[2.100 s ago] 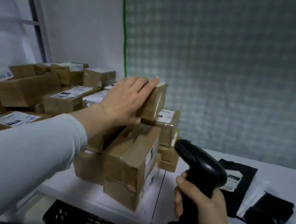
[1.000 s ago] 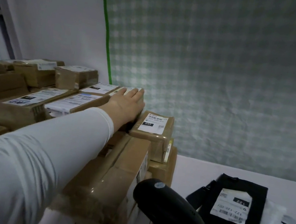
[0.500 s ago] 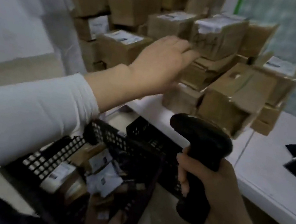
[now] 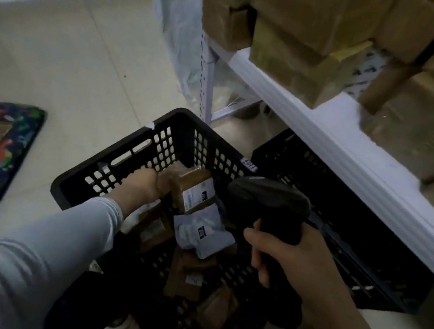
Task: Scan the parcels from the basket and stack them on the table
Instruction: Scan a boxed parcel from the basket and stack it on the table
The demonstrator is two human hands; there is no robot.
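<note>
A: Step in hand?
B: Picking the next one. Left hand (image 4: pixel 141 187) is down in the basket (image 4: pixel 116 144), at a brown parcel (image 4: pixel 192 189) by the far wall; its fingers are hidden, grip unclear. Right hand (image 4: pixel 290 261) has fingers (image 4: pixel 254 251) wrapped round the scanner (image 4: pixel 267 208).
A: Next?
B: Probably lift, turn label to scanner, then stack on table (image 4: pixel 329 131)

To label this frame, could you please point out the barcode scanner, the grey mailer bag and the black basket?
barcode scanner (image 4: pixel 267 200): head view, on its rounded head.
grey mailer bag (image 4: pixel 205 233): head view, middle of the bag.
black basket (image 4: pixel 127 148): head view, on its left rim.
</note>
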